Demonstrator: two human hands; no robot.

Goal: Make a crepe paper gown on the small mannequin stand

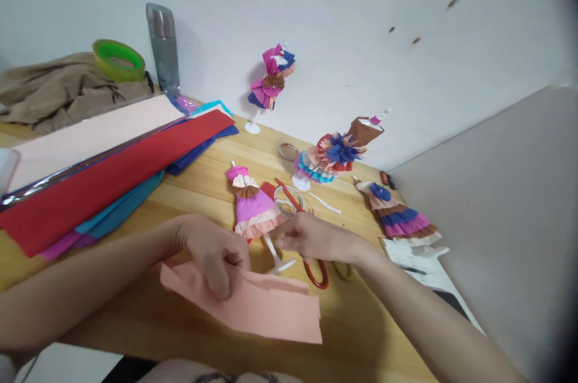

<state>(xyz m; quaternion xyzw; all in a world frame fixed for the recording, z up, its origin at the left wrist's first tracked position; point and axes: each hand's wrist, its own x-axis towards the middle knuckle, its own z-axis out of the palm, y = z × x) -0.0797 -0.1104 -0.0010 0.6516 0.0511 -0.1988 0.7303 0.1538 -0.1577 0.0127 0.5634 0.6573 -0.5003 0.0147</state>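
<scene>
My left hand (215,254) pinches the upper edge of a folded pink crepe paper sheet (262,308) that lies on the wooden table (217,169). My right hand (316,239) rests just right of it, fingers curled over red-handled scissors (315,271), touching the hem of a small paper-dress doll (253,208) lying on its white stand. Whether it grips the scissors is unclear.
Long rolls of red, blue, pink and purple crepe paper (103,178) lie at the left. Three more paper-dress dolls (271,82), (334,154), (397,214) stand or lie toward the back and right. A green tape roll (118,60) on brown cloth, a grey bottle (163,49) and a clear tape roll (289,197) are also present.
</scene>
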